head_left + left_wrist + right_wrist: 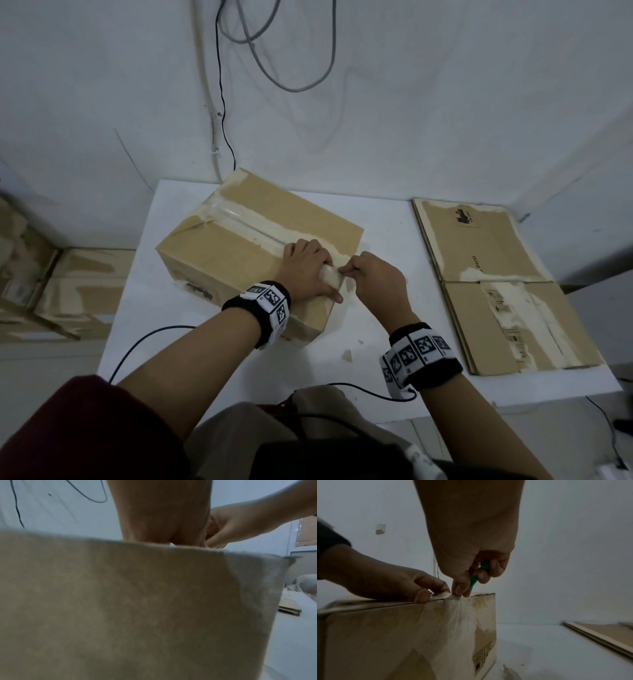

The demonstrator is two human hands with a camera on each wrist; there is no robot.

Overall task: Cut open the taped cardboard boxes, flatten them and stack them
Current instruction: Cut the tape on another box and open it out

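We are still on the cutting step: the taped box (pixel 253 246) sits shut toward the worktop's (pixel 387 219) far-left corner. Our left hand (pixel 306 270) presses flat on its top by the tape (pixel 246 226); our right hand (pixel 375 279) grips a green cutter (pixel 478 574) at the near edge seam. Next we judge the blade must run along the tape, clear of the left fingers (pixel 423 596). Flattened boxes (pixel 496 284) lie at the right edge.
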